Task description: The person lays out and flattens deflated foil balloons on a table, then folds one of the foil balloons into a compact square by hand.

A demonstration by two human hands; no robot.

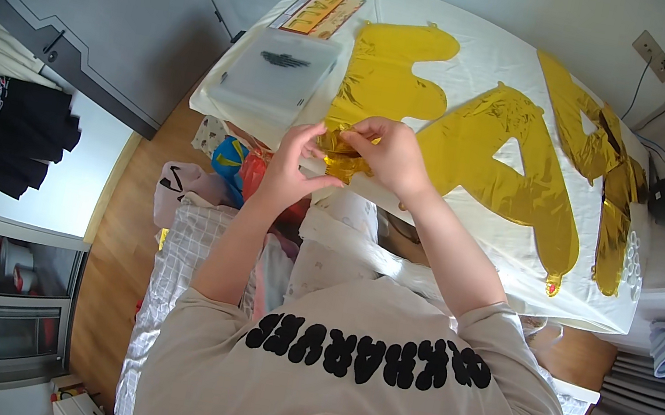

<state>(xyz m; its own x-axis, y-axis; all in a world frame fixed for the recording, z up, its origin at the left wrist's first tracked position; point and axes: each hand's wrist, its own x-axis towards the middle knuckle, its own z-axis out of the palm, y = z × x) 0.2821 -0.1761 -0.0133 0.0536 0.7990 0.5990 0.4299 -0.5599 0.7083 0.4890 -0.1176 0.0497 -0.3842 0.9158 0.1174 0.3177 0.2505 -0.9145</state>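
A flat gold foil letter balloon (393,67) lies on the table, its near end gathered up between my hands. My right hand (390,156) pinches the crumpled foil between thumb and fingers. My left hand (293,167) curves around the left side of this same end, thumb and fingers bent wide apart, tips against the foil; the exact contact is partly hidden. Just right of my hands lies a second gold foil balloon (523,188) with a triangular hole. Farther right, a third gold foil balloon (572,108) lies partly creased and folded.
A white cloth covers the table (493,54). On its left stand a translucent plastic box (274,82) and a printed package (318,13). A black device with antennas (663,199) and cables sits by the right wall. Coloured bags (237,168) lie below the table's left edge.
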